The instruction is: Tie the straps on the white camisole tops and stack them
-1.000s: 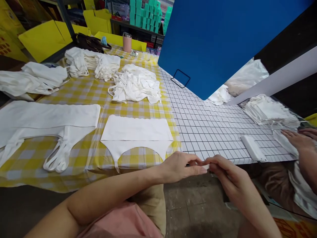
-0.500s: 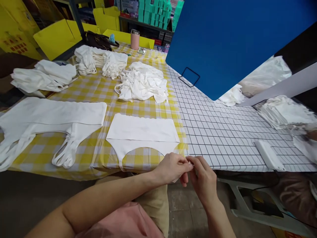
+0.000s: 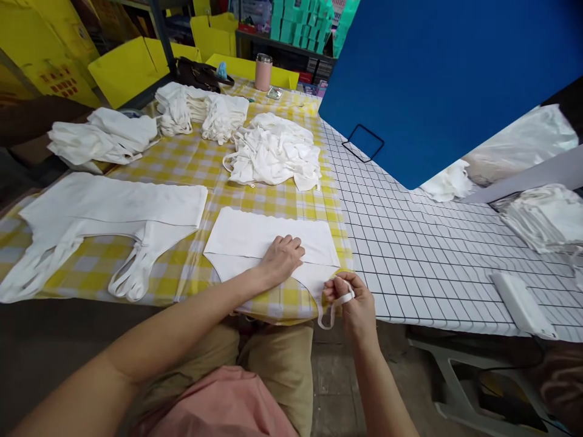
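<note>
A white strappy top lies flat at the table's front edge, its wide band turned away from me. My left hand rests palm down on its middle, fingers lying on the cloth and holding nothing. At the garment's right corner, my right hand is closed around a thin white shoulder strap, which loops below the fingers. To the left, further white strappy tops are laid out flat, with straps hanging towards me.
A loose heap of white garments sits behind, near folded stacks. A big blue panel hangs over the grid-patterned cloth on the right. A white oblong device lies by the front edge. A pink tumbler stands far back.
My hands were together at the garment's right corner. My left hand has moved left onto the cloth; my right hand now has the strap looped from its fingers. The view has shifted slightly.
</note>
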Action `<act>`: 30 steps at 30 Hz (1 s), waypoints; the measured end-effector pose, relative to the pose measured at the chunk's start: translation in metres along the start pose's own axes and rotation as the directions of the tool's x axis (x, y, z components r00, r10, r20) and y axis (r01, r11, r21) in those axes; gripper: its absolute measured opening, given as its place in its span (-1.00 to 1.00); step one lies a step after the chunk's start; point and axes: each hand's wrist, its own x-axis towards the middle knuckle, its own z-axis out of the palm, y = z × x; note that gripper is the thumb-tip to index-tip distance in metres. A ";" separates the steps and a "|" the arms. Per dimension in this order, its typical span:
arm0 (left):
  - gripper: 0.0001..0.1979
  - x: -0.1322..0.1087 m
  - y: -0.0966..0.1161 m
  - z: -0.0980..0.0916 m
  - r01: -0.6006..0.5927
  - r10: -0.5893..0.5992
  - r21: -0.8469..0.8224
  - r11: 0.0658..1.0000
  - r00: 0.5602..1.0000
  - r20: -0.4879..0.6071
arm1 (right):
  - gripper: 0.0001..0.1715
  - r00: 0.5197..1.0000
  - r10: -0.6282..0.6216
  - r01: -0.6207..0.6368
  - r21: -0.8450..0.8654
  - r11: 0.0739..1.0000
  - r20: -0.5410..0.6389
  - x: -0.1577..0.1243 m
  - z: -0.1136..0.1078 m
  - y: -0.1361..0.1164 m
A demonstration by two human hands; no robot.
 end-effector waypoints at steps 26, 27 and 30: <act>-0.88 0.010 -0.011 0.013 0.104 -0.116 -0.217 0.971 0.992 -0.046 | -0.86 0.853 -0.466 0.486 -0.686 0.542 0.236 0.045 0.051 0.003; -0.88 0.011 -0.011 0.013 0.104 -0.116 -0.221 0.970 0.992 -0.043 | -0.86 0.849 -0.470 0.490 -0.692 0.530 0.241 0.045 0.051 0.002; -0.88 0.011 -0.011 0.013 0.106 -0.117 -0.235 0.966 0.992 -0.037 | -0.85 0.838 -0.481 0.501 -0.713 0.490 0.258 0.045 0.051 0.002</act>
